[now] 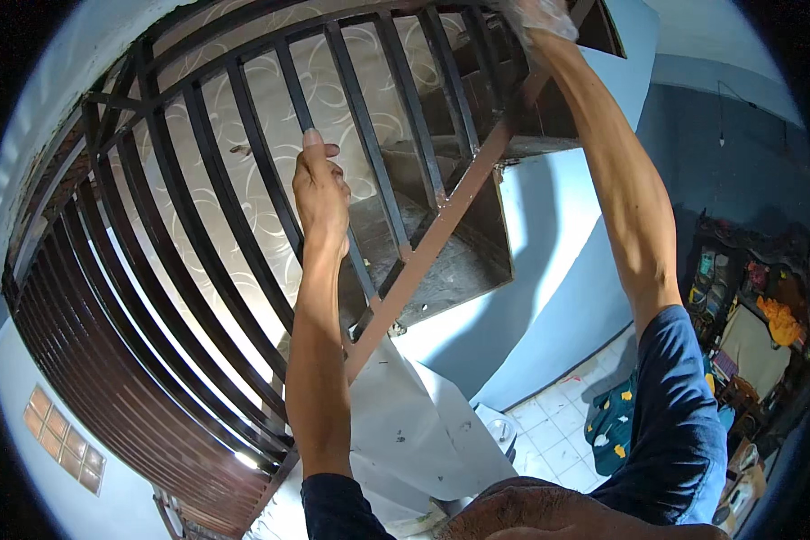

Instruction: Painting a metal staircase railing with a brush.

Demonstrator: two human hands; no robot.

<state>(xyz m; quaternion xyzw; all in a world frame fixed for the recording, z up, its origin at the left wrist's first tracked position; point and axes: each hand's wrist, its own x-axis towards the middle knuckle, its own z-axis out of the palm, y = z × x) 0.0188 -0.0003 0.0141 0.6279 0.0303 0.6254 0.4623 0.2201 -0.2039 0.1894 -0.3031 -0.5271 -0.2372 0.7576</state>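
1. Fingers (313, 144) of the left hand (319, 193): curled together around one dark metal baluster (279, 193) of a stair railing, thumb uppermost, grip closed on the bar at mid-height of the picture.
2. Left forearm: bare, rising straight from the lower edge; dark blue sleeve pushed back at the elbow.
3. Right hand (540, 16): at the top edge, raised high against the upper end of the railing, covered by something pale and crumpled, cloth or glove, which one cannot be told. Finger state cannot be told; they are hidden and blurred.
4. Right forearm: bare, long, slanting up from a dark blue sleeve at lower right.
5. Baluster held: slim flat bar, dark painted metal, long axis running from upper left down to lower right in the picture, parallel with its neighbours.
6. Stair railing (198, 261): row of evenly spaced dark bars fanning across the left and centre; a reddish-brown sloped rail (441, 225) crosses them diagonally from lower centre to upper right.
7. Wall behind the bars (243, 162): pale, with looping swirl pattern.
8. Stair treads (441, 261): grey, rough, concrete-like, stepping upward to the right.
9. White sheet (414, 423): draped below the rail, creased, spotted.
10. Floor (558, 432): white square tiles, far below; patterned dark green cloth (612, 423) lying on it.
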